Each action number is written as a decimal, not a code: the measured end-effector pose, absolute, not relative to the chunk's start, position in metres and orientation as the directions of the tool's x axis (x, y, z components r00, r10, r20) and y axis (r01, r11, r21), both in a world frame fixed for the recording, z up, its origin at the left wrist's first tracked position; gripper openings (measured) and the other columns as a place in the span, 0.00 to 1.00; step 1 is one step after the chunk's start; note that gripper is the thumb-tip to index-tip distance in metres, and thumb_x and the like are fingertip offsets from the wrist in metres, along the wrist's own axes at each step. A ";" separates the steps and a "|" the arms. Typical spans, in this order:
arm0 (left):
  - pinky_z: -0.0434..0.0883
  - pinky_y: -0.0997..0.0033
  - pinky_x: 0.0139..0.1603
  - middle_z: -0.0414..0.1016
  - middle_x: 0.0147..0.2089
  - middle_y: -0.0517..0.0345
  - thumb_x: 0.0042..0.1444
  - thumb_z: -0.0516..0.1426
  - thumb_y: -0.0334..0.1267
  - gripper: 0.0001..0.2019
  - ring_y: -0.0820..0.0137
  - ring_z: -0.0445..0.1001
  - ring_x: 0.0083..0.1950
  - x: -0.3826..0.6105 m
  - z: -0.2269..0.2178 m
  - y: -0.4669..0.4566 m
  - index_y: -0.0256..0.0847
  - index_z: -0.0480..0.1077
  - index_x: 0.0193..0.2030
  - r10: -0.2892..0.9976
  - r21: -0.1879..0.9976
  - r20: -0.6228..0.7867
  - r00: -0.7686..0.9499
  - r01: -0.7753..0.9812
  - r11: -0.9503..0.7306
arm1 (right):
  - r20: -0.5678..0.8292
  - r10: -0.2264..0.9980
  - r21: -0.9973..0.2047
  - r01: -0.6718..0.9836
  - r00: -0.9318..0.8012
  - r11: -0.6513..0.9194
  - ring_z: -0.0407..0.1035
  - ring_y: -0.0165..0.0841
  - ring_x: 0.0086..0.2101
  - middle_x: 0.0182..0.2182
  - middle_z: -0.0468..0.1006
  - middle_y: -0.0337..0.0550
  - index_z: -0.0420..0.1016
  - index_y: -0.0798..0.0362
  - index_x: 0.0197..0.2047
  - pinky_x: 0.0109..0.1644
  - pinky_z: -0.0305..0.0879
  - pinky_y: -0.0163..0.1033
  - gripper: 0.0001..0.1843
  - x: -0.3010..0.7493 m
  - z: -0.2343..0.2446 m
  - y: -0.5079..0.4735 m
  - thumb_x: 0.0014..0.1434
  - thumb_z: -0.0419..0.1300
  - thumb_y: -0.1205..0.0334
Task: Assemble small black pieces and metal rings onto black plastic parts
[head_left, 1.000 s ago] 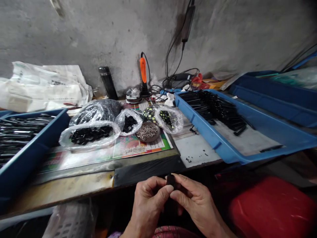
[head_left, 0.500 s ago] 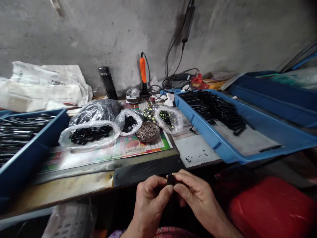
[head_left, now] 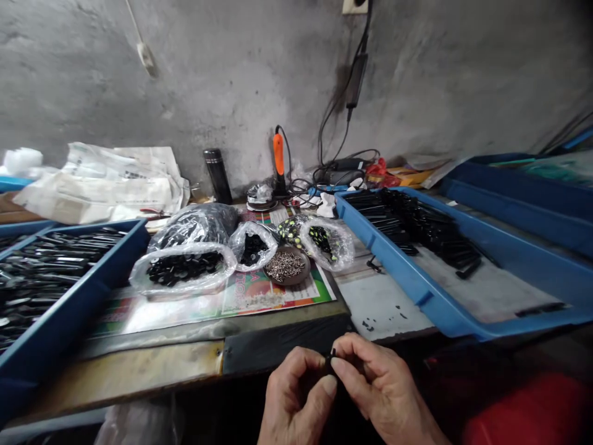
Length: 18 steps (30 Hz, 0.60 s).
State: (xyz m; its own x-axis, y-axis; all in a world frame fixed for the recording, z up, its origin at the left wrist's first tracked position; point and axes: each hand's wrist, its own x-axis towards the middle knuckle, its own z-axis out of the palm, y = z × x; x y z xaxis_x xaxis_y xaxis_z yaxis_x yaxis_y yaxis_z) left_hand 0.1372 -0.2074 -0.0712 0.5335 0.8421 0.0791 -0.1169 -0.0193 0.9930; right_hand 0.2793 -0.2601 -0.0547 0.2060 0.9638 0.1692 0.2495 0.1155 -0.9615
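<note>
A small black part sits between my two hands at the front edge of the bench; its exact kind is too small to make out. My left hand is closed, thumb and forefinger pinched at the part's left side. From the right, my right hand pinches the same part with thumb and fingertip. Beyond the hands lie a plastic bag of black washer-like pieces, a smaller bag of black pieces, a round dish of small metal screws and a bag of black and yellow pieces.
Blue trays with long black parts stand at left and right. At the back are an orange-handled tool, a black flask, papers and cables. A red object is at lower right.
My view has tilted up and shifted left, so the bench things appear lower and further right. Both hands stay together at the small black part, which now shows less between the fingers.
</note>
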 end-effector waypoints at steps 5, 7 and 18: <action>0.61 0.80 0.17 0.69 0.23 0.61 0.54 0.62 0.58 0.23 0.78 0.63 0.17 0.138 -0.072 -0.202 0.39 0.64 0.35 0.742 0.900 -0.083 0.666 -0.270 0.343 | 0.141 0.973 -0.974 0.204 0.181 0.103 0.55 0.24 0.16 0.20 0.64 0.36 0.67 0.55 0.32 0.17 0.50 0.26 0.20 0.273 -0.050 -0.248 0.67 0.56 0.47; 0.58 0.82 0.16 0.70 0.24 0.61 0.52 0.64 0.56 0.23 0.82 0.60 0.16 0.133 -0.064 -0.197 0.38 0.64 0.33 0.747 0.894 -0.103 0.657 -0.269 0.360 | 0.151 0.975 -0.968 0.223 0.164 0.113 0.54 0.24 0.17 0.20 0.65 0.36 0.68 0.55 0.32 0.17 0.50 0.26 0.19 0.271 -0.046 -0.242 0.66 0.56 0.48; 0.49 0.84 0.16 0.70 0.20 0.61 0.41 0.71 0.56 0.26 0.86 0.55 0.15 0.102 -0.042 -0.179 0.35 0.68 0.29 0.868 0.884 -0.206 0.453 -0.295 0.363 | 0.369 0.927 -0.713 0.621 -0.065 0.327 0.65 0.30 0.26 0.26 0.72 0.39 0.74 0.55 0.32 0.30 0.58 0.33 0.12 0.295 0.016 -0.168 0.64 0.55 0.60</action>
State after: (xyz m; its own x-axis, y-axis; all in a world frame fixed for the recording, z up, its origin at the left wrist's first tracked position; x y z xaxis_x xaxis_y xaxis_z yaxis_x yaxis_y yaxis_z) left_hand 0.1022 -0.1790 -0.0418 0.4529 0.8675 -0.2056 -0.2948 0.3634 0.8838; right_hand 0.2947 -0.1684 0.0157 -0.0653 0.9271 0.3691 0.6205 0.3274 -0.7126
